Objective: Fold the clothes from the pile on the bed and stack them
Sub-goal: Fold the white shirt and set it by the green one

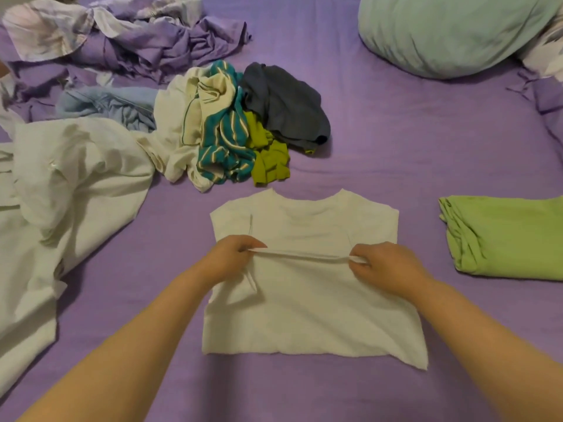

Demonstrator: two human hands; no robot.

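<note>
On the purple bed sheet (396,153), both hands, the left hand (233,257) and the right hand (385,264), pinch one fold of the white cotton T-shirt (304,315) lying flat, near the mixed clothes pile (237,126).

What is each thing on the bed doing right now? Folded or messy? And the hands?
White shirt: flat, half folded, hem lifted by both hands.
Left hand: pinching the shirt's edge.
Right hand: pinching the shirt's edge.
Green cloth: folded, lying apart on the right.
Pile: crumpled, unfolded.
Pillow: lying on the bed.
</note>
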